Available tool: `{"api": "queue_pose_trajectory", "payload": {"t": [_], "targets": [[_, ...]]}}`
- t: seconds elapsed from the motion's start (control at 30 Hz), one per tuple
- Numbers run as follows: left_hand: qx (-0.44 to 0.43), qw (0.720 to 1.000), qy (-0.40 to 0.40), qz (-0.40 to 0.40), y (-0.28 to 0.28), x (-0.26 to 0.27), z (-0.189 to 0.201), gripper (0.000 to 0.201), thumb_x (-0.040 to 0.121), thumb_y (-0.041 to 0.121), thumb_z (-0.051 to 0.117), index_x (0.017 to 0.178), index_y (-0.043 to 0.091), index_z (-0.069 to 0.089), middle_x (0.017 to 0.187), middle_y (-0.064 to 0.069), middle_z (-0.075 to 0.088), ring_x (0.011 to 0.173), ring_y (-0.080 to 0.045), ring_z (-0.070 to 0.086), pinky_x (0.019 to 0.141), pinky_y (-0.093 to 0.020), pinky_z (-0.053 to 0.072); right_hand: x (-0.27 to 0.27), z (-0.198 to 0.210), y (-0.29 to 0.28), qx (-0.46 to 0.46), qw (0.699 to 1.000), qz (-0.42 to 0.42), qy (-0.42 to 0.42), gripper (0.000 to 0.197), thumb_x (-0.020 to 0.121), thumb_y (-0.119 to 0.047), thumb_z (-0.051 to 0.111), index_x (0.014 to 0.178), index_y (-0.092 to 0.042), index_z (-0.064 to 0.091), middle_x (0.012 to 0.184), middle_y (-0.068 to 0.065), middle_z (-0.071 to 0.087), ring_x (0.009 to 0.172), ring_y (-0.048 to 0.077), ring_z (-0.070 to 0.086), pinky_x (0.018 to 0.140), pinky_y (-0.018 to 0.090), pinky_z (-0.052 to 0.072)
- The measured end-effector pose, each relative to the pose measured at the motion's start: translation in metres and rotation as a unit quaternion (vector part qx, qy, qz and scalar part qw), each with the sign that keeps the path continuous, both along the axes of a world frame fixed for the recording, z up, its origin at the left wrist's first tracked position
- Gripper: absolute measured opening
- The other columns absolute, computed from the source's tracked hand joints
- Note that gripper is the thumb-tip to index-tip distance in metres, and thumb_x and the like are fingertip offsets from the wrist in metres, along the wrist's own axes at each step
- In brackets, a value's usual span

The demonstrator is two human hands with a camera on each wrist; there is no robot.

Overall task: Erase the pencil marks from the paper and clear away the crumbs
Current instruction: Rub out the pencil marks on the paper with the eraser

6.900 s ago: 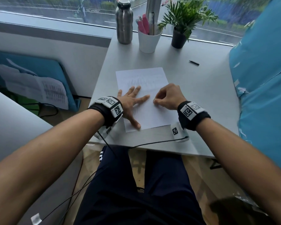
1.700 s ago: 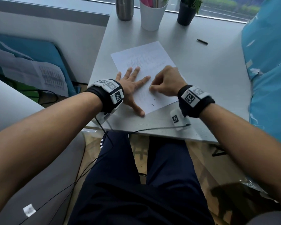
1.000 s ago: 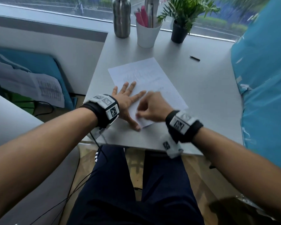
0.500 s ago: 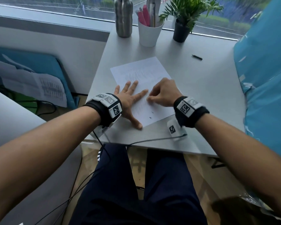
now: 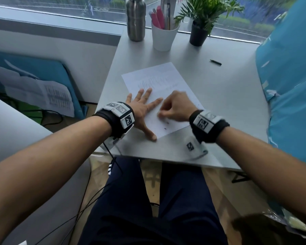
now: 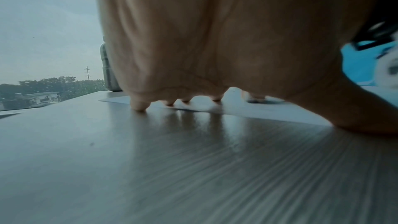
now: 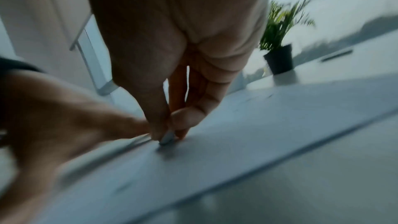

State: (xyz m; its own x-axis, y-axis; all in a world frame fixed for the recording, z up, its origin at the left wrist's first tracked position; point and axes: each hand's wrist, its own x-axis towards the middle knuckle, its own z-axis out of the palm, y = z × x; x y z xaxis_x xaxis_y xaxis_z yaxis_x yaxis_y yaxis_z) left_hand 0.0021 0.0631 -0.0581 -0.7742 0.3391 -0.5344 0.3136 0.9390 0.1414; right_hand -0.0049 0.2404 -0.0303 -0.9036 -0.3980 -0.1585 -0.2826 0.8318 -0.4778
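You're at a pale grey desk pushed up against a rainy window, with a steel bottle, a white cup of pens, a small potted plant and a stray black pen at the back. Your right hand is motion-blurred, so the eraser only shows in the right wrist view, as a small grey nub pinched in your fingertips and pressed on the paper. Your left hand lies flat with fingers spread, pinning the sheet's left edge. The sheet sits skewed mid-desk, with faint pencil scribbles up top and a couple of dark crumbs near its front edge.
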Motion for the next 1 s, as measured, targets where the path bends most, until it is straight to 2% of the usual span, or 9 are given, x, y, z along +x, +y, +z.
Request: {"api": "queue_pose_trajectory", "payload": {"t": [0.1, 0.23, 0.37, 0.43, 0.53, 0.67, 0.83, 0.93, 1.0], "targets": [[0.007, 1.000, -0.001, 0.006, 0.000, 0.000, 0.001, 0.152, 0.036, 0.087, 0.073, 0.147, 0.047, -0.023, 0.153, -0.001, -0.040, 0.142, -0.027, -0.035, 0.115, -0.059, -0.014, -0.008, 0.002, 0.003, -0.016, 0.998, -0.049, 0.025, 0.012, 0.070, -0.025, 0.078, 0.074, -0.013, 0.078, 0.074, 0.000, 0.073, 0.071, 0.010, 0.065, 0.074, 0.020, 0.051], [0.000, 1.000, -0.002, 0.002, 0.000, -0.001, -0.001, 0.154, 0.034, 0.089, 0.072, 0.146, 0.046, -0.025, 0.151, -0.001, -0.043, 0.140, -0.027, -0.037, 0.115, -0.059, -0.013, 0.025, 0.001, -0.016, 0.003, 0.997, 0.070, -0.019, 0.012, 0.072, -0.021, 0.077, 0.071, -0.009, 0.077, 0.070, 0.002, 0.073, 0.065, 0.011, 0.065, 0.065, 0.020, 0.050], [0.004, 1.000, -0.004, 0.005, 0.000, 0.000, 0.002, 0.152, 0.036, 0.087, 0.073, 0.147, 0.046, -0.022, 0.153, -0.002, -0.040, 0.142, -0.027, -0.034, 0.115, -0.059, -0.014, -0.010, 0.004, 0.000, -0.013, 0.999, -0.043, 0.027, 0.012, 0.071, -0.024, 0.077, 0.075, -0.013, 0.078, 0.074, 0.000, 0.074, 0.071, 0.011, 0.067, 0.074, 0.020, 0.051], [0.004, 1.000, -0.002, 0.004, 0.000, -0.001, 0.001, 0.153, 0.036, 0.087, 0.073, 0.148, 0.045, -0.023, 0.153, -0.002, -0.041, 0.142, -0.028, -0.035, 0.115, -0.059, -0.014, 0.011, 0.001, -0.013, -0.013, 1.000, 0.004, 0.003, 0.009, 0.070, -0.019, 0.077, 0.069, -0.010, 0.076, 0.068, 0.002, 0.072, 0.063, 0.012, 0.066, 0.065, 0.022, 0.052], [0.000, 1.000, 0.001, 0.002, 0.001, 0.000, 0.001, 0.155, 0.034, 0.087, 0.073, 0.146, 0.045, -0.025, 0.153, -0.002, -0.041, 0.141, -0.027, -0.035, 0.114, -0.058, -0.015, 0.030, -0.001, -0.018, -0.009, 0.996, 0.079, -0.039, 0.009, 0.072, -0.018, 0.077, 0.067, -0.010, 0.076, 0.065, 0.001, 0.072, 0.057, 0.008, 0.062, 0.054, 0.010, 0.043], [0.011, 1.000, -0.005, 0.003, -0.001, 0.001, 0.003, 0.153, 0.034, 0.087, 0.074, 0.147, 0.047, -0.023, 0.153, -0.002, -0.040, 0.141, -0.027, -0.035, 0.114, -0.058, -0.015, -0.015, 0.001, 0.003, -0.022, 0.998, -0.057, 0.022, 0.013, 0.071, -0.026, 0.077, 0.076, -0.014, 0.078, 0.077, 0.002, 0.074, 0.073, 0.012, 0.067, 0.067, 0.014, 0.045], [0.004, 1.000, -0.001, 0.000, 0.000, 0.000, 0.001, 0.155, 0.034, 0.087, 0.073, 0.147, 0.045, -0.024, 0.152, -0.002, -0.042, 0.141, -0.027, -0.036, 0.115, -0.058, -0.015, 0.021, -0.004, -0.016, -0.006, 0.997, 0.069, -0.022, 0.011, 0.071, -0.019, 0.076, 0.068, -0.009, 0.076, 0.070, 0.003, 0.072, 0.063, 0.015, 0.066, 0.058, 0.018, 0.048], [0.012, 1.000, -0.002, 0.002, -0.002, 0.000, 0.001, 0.153, 0.034, 0.087, 0.073, 0.147, 0.047, -0.022, 0.153, -0.002, -0.040, 0.141, -0.027, -0.035, 0.115, -0.058, -0.015, -0.015, 0.002, 0.003, -0.016, 0.999, -0.035, 0.026, 0.012, 0.072, -0.024, 0.077, 0.074, -0.012, 0.078, 0.075, 0.002, 0.074, 0.068, 0.010, 0.065, 0.064, 0.015, 0.046], [0.017, 1.000, -0.002, 0.004, -0.002, 0.000, 0.001, 0.154, 0.034, 0.087, 0.073, 0.147, 0.047, -0.022, 0.153, -0.002, -0.040, 0.141, -0.027, -0.035, 0.115, -0.058, -0.015, -0.009, 0.001, -0.001, -0.019, 0.999, -0.036, 0.024, 0.010, 0.071, -0.023, 0.077, 0.072, -0.013, 0.077, 0.073, 0.002, 0.074, 0.064, 0.008, 0.063, 0.061, 0.013, 0.045]]}}
